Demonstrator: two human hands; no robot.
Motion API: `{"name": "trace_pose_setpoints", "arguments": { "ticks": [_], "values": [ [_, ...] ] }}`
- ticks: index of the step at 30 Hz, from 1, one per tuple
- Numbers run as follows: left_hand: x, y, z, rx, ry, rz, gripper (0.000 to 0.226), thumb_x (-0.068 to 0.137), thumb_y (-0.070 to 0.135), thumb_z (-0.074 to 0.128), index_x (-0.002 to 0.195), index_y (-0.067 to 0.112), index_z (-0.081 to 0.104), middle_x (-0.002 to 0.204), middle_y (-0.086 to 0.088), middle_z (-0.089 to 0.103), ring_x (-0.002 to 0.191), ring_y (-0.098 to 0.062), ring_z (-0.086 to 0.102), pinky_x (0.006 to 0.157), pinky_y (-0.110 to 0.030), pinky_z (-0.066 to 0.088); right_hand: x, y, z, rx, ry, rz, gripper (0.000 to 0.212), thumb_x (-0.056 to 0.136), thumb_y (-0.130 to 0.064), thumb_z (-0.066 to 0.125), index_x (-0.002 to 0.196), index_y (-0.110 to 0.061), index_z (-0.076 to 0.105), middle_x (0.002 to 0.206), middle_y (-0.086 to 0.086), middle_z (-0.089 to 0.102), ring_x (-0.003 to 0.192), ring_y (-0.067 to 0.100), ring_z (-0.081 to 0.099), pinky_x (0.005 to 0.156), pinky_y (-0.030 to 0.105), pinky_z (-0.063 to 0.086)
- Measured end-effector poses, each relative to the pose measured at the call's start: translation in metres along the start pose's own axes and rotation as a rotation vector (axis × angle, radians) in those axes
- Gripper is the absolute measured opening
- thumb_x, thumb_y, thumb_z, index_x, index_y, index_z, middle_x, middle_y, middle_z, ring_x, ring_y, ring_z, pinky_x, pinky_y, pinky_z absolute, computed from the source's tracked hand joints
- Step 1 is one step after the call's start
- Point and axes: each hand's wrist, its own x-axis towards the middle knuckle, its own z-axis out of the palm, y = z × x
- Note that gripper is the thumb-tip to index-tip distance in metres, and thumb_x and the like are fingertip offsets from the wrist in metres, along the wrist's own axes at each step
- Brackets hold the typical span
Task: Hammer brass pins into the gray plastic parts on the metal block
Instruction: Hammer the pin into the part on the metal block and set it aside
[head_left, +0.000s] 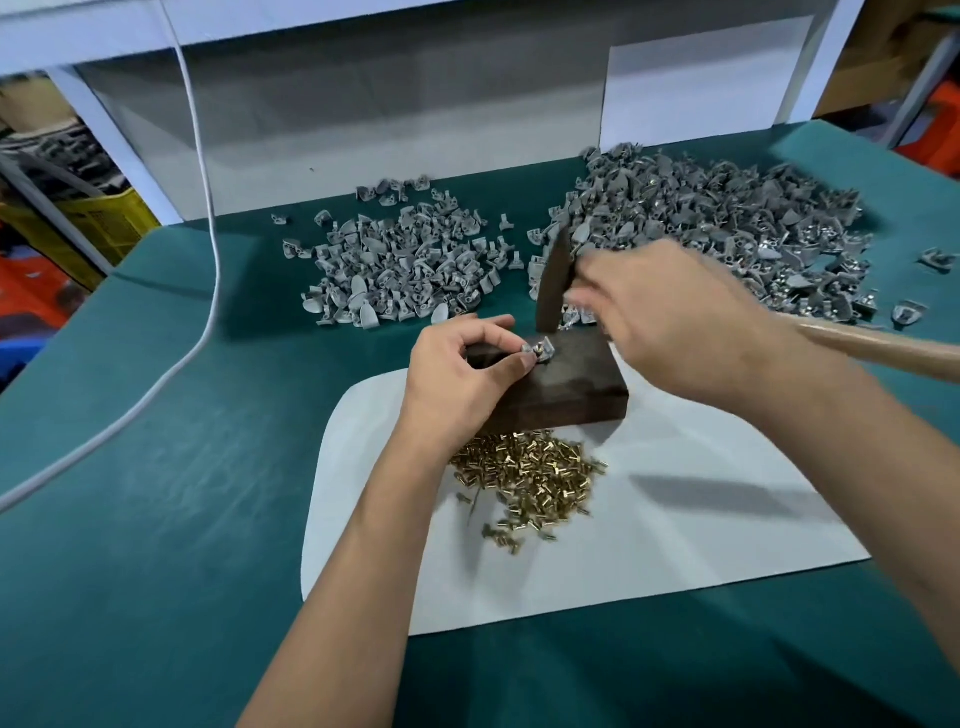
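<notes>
A dark metal block (571, 387) stands on a white sheet (675, 519). On the block's top lies a gray plastic part (535, 351) with a brass pin (542, 349) standing in it. My left hand (462, 369) pinches that part between thumb and forefinger. My right hand (675, 327), blurred by motion, grips a hammer by its wooden handle (883, 348). The dark hammer head (553, 286) hangs just above the pin, a little behind it.
Loose brass pins (530, 478) are heaped on the sheet in front of the block. Two heaps of gray parts lie behind on the green table: a smaller one (405, 265) at the middle, a larger one (727, 228) at right. A white cable (208, 208) runs down the left.
</notes>
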Motion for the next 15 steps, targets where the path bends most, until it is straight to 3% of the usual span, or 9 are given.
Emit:
{"name": "trace_pose_setpoints", "arguments": {
  "ticks": [2,5,7,10,11,15],
  "values": [
    [0.001,-0.001,0.000,0.004,0.006,0.012,0.010,0.080,0.010,0.085,0.078,0.018,0.080,0.109,0.006,0.074,0.110,0.005,0.066,0.095,-0.017,0.051,-0.004,-0.004,0.002,0.079,0.120,0.004,0.023,0.108,-0.032,0.041,0.106,-0.016,0.056,0.077,0.003,0.056,0.064,0.030,0.049,0.060,0.037,0.038],
    [0.001,0.000,0.001,-0.008,0.008,0.013,0.015,0.080,0.006,0.085,0.075,0.019,0.078,0.110,0.001,0.073,0.112,0.000,0.067,0.096,-0.022,0.052,-0.006,-0.014,0.009,0.004,-0.144,0.074,0.018,0.109,-0.034,0.038,0.097,-0.022,0.043,0.085,0.007,0.059,0.076,0.035,0.056,0.067,0.042,0.045],
    [0.001,0.000,0.002,-0.003,0.008,0.017,0.013,0.080,0.005,0.084,0.076,0.015,0.078,0.107,0.002,0.073,0.112,0.000,0.067,0.096,-0.023,0.052,-0.002,-0.010,0.002,-0.081,-0.174,0.047,0.019,0.109,-0.036,0.037,0.096,-0.024,0.045,0.091,0.009,0.065,0.085,0.038,0.062,0.069,0.043,0.048],
    [0.001,-0.003,0.001,-0.003,0.012,0.022,0.010,0.079,0.006,0.085,0.076,0.014,0.079,0.105,0.005,0.073,0.112,0.001,0.067,0.099,-0.026,0.051,-0.002,-0.006,-0.001,-0.015,0.076,0.017,0.023,0.108,-0.035,0.040,0.107,-0.018,0.056,0.076,0.002,0.056,0.069,0.035,0.057,0.060,0.039,0.041],
    [0.002,-0.004,0.001,-0.003,0.016,0.027,0.011,0.079,0.006,0.084,0.076,0.014,0.079,0.106,0.003,0.074,0.113,-0.001,0.067,0.100,-0.029,0.052,-0.004,-0.009,0.002,0.032,0.088,0.037,0.024,0.108,-0.034,0.040,0.110,-0.016,0.056,0.072,-0.001,0.051,0.066,0.034,0.054,0.059,0.039,0.041],
    [0.000,-0.002,0.002,-0.006,0.010,0.020,0.009,0.081,0.006,0.084,0.078,0.013,0.078,0.104,0.007,0.072,0.113,-0.003,0.067,0.097,-0.027,0.053,-0.002,-0.015,0.007,-0.058,-0.177,0.102,0.019,0.109,-0.036,0.037,0.097,-0.025,0.045,0.085,0.007,0.060,0.082,0.038,0.060,0.071,0.045,0.050]
  ]
}}
